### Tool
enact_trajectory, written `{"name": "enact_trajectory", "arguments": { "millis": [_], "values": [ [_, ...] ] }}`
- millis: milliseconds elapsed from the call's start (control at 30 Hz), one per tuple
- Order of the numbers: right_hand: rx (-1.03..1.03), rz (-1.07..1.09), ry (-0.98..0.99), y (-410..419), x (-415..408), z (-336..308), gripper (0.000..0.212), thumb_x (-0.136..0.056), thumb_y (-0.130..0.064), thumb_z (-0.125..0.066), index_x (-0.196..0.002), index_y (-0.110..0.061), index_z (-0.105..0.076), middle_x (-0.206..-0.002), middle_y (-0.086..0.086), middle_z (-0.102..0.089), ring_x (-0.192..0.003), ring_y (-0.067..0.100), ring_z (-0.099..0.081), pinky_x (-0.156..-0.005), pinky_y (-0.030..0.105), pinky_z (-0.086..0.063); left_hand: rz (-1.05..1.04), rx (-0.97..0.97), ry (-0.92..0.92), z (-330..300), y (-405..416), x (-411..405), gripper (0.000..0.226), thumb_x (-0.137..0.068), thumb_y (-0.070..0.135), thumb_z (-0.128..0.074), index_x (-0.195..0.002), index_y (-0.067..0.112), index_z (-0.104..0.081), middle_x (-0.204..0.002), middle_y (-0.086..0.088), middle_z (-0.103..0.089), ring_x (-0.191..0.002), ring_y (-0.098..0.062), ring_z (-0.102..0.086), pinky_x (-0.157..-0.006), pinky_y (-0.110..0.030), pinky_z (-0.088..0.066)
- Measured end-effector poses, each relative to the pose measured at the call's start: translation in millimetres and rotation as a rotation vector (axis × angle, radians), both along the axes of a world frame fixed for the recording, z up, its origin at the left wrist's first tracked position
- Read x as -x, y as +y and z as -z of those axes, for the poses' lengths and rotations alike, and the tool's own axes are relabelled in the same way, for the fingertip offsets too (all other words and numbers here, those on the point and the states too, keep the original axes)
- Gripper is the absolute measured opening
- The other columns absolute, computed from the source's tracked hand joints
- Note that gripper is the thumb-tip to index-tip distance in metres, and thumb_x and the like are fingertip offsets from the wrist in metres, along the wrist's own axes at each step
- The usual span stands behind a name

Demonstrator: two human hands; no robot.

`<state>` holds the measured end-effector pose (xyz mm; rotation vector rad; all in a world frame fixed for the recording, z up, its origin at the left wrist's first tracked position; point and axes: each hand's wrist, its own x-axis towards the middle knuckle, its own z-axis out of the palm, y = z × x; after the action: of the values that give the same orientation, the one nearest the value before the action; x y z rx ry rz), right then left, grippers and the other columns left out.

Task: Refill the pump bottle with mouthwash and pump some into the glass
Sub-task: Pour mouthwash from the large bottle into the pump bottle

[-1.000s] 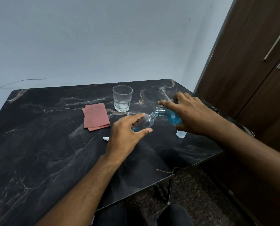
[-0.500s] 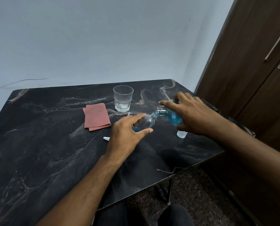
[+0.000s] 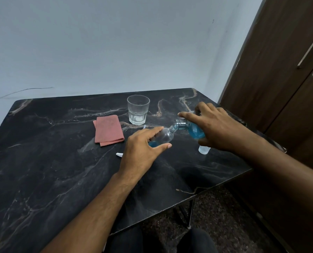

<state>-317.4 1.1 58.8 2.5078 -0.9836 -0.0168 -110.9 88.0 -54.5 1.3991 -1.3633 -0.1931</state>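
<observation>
Head view: I hold pump bottle (image 3: 162, 137) tilted in left hand (image 3: 143, 152); right hand (image 3: 214, 128) grips mouthwash bottle (image 3: 193, 129), necks touching, pouring. Little blue inside so far. Glass (image 3: 137, 109) empty; pumping still ahead.

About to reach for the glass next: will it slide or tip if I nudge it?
The glass looks thick-based and squat, so it probably slides rather than tips. The polished table likely offers little grip. It appears empty, so fairly light, and breakable if knocked off.
</observation>
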Motion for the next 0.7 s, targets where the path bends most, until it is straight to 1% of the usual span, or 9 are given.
{"name": "enact_trajectory", "arguments": {
  "millis": [133,233,367,700],
  "values": [
    [-0.008,0.001,-0.006,0.8,0.3,-0.3,0.107,-0.073,-0.038,-0.084,-0.156,-0.039,-0.016,-0.138,0.008,-0.036,-0.124,0.025,-0.04,-0.101,0.044,-0.041,-0.005,0.007,-0.004,-0.9,1.0,0.4,0.061,-0.07,0.041,-0.091,-0.128,0.032,-0.072,-0.099,0.016,-0.073,-0.092,-0.006,-0.067,-0.086,-0.033,-0.06],
    [-0.01,0.004,-0.003,1.1,0.3,-0.5,0.108,-0.073,-0.039,-0.084,-0.156,-0.039,-0.016,-0.138,0.007,-0.035,-0.124,0.025,-0.039,-0.101,0.044,-0.041,-0.002,0.005,-0.002,-0.9,1.2,0.3,0.062,-0.07,0.041,-0.091,-0.128,0.032,-0.071,-0.099,0.016,-0.073,-0.093,-0.005,-0.067,-0.087,-0.032,-0.06],
    [-0.008,0.005,-0.004,1.7,0.0,-0.5,0.108,-0.072,-0.038,-0.085,-0.156,-0.039,-0.016,-0.137,0.008,-0.037,-0.123,0.025,-0.04,-0.101,0.045,-0.042,0.008,-0.003,0.006,-0.9,0.6,-0.1,0.062,-0.071,0.041,-0.091,-0.128,0.031,-0.071,-0.103,0.013,-0.074,-0.097,-0.008,-0.069,-0.089,-0.034,-0.06],
    [-0.007,0.01,0.002,0.9,-1.4,-0.7,0.109,-0.071,-0.038,-0.085,-0.156,-0.04,-0.016,-0.137,0.007,-0.037,-0.124,0.025,-0.04,-0.1,0.046,-0.042,0.007,0.006,0.013,-0.9,1.1,-0.5,0.062,-0.071,0.04,-0.091,-0.129,0.029,-0.072,-0.105,0.013,-0.074,-0.099,-0.007,-0.069,-0.09,-0.034,-0.06]
  ]
}}
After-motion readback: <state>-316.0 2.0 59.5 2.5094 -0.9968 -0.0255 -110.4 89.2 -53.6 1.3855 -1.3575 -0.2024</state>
